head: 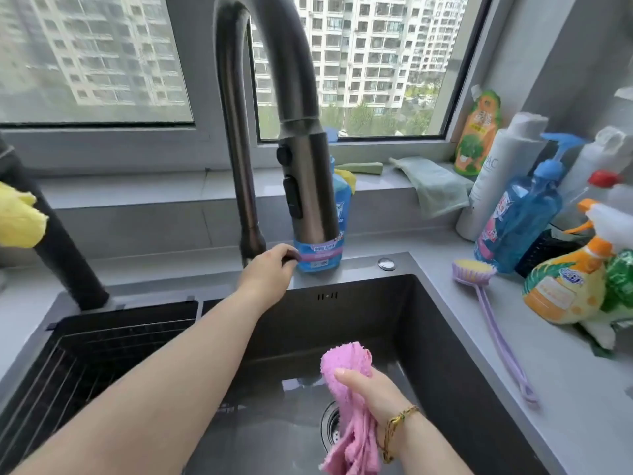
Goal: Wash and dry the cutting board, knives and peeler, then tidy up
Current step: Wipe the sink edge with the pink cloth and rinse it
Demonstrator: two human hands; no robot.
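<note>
Here the left hand (270, 272) reaches to the foot of the tap, its fingers curled round the dark tap handle (294, 257). The right hand (375, 392) grips a bunched pink cloth (344, 363) above the sink (445, 337), near the drain (330, 426).

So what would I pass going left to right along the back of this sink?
First the yellow cloth → tap → green cloth → blue pump bottle → orange spray bottle. Things that overlap these are left out.
</note>
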